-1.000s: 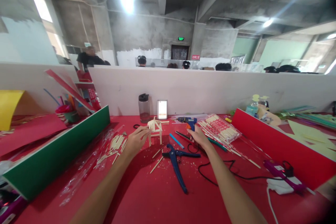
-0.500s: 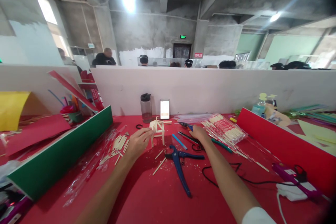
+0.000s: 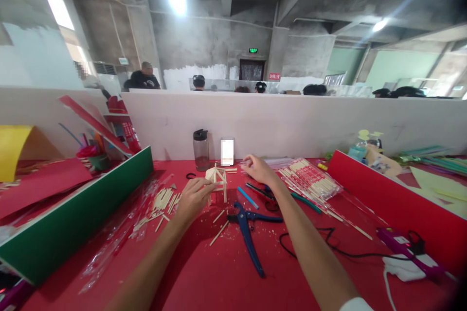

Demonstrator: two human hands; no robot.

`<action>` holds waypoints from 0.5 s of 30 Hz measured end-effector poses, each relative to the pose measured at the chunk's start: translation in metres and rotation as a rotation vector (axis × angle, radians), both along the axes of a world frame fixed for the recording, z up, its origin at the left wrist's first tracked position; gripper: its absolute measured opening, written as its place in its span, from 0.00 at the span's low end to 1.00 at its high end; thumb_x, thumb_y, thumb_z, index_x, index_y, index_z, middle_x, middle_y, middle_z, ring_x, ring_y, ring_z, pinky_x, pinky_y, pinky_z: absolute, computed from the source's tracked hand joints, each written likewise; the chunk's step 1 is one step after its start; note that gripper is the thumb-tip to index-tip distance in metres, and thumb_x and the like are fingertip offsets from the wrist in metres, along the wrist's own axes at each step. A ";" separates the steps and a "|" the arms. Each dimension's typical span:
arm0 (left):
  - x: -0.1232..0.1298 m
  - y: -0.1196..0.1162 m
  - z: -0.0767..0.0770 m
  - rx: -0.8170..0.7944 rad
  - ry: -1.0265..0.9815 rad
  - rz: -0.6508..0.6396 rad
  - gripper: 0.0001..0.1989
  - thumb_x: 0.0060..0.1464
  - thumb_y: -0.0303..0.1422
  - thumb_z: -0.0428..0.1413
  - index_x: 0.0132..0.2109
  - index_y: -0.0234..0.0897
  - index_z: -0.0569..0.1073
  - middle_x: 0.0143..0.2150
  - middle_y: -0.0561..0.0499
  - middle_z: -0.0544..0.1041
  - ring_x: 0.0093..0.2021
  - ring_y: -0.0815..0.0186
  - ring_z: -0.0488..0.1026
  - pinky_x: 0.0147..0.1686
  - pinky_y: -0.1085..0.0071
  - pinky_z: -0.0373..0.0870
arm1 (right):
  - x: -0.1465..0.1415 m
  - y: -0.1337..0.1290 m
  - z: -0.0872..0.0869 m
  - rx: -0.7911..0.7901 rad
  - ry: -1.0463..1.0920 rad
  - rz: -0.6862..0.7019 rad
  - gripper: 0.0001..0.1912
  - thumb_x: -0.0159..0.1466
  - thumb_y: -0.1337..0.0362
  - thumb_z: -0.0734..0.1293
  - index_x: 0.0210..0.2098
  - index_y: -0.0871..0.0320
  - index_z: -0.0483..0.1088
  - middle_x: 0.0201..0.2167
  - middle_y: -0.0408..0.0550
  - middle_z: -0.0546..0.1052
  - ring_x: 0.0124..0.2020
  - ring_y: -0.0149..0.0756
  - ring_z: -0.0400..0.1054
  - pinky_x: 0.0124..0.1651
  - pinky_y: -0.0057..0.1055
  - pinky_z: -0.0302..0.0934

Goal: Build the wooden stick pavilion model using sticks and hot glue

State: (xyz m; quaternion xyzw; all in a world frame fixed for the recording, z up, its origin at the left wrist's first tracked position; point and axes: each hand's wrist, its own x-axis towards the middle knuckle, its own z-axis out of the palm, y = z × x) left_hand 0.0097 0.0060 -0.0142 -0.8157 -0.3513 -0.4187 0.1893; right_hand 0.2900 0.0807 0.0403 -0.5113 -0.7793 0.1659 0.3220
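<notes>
My left hand (image 3: 194, 198) is closed on the left side of a small wooden stick model (image 3: 220, 183), a frame with upright legs and a pointed top. My right hand (image 3: 260, 170) is stretched out to the right of the model, fingers bent and apart, with nothing visible in them. Close to its fingertips lie a few short wooden sticks (image 3: 231, 170). Under the right wrist are dark-handled tools (image 3: 270, 199), partly covered by the arm. A blue pipe cutter (image 3: 248, 238) lies spread in front of the model, beside a blue pen-like stick (image 3: 248, 198).
Loose wooden sticks (image 3: 166, 200) and clear plastic wrap (image 3: 120, 233) lie at left. A dark-lidded bottle (image 3: 201, 149) and a bright-screened phone (image 3: 227, 151) stand at the back. Packs of chopsticks (image 3: 310, 177) lie at right, near a black cable (image 3: 350, 252). Green (image 3: 83, 214) and red (image 3: 394, 204) boards flank the space.
My right hand has let go of the blue-handled pliers and moved left toward the short sticks. My left hand stays on the stick model. The view has shifted slightly.
</notes>
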 end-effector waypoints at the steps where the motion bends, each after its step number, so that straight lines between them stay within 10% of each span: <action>1: 0.000 0.001 -0.001 0.001 0.005 0.002 0.10 0.63 0.28 0.53 0.45 0.44 0.79 0.40 0.49 0.81 0.43 0.63 0.76 0.46 0.64 0.70 | -0.010 -0.003 0.007 0.015 0.075 0.065 0.15 0.64 0.58 0.66 0.48 0.56 0.68 0.36 0.46 0.78 0.34 0.34 0.71 0.40 0.29 0.61; 15: 0.007 0.005 0.000 0.019 0.007 0.035 0.11 0.65 0.29 0.51 0.46 0.43 0.79 0.41 0.48 0.81 0.44 0.62 0.73 0.45 0.64 0.66 | -0.081 0.001 -0.009 0.067 0.299 0.364 0.17 0.64 0.70 0.61 0.50 0.56 0.73 0.50 0.51 0.75 0.49 0.35 0.70 0.53 0.35 0.65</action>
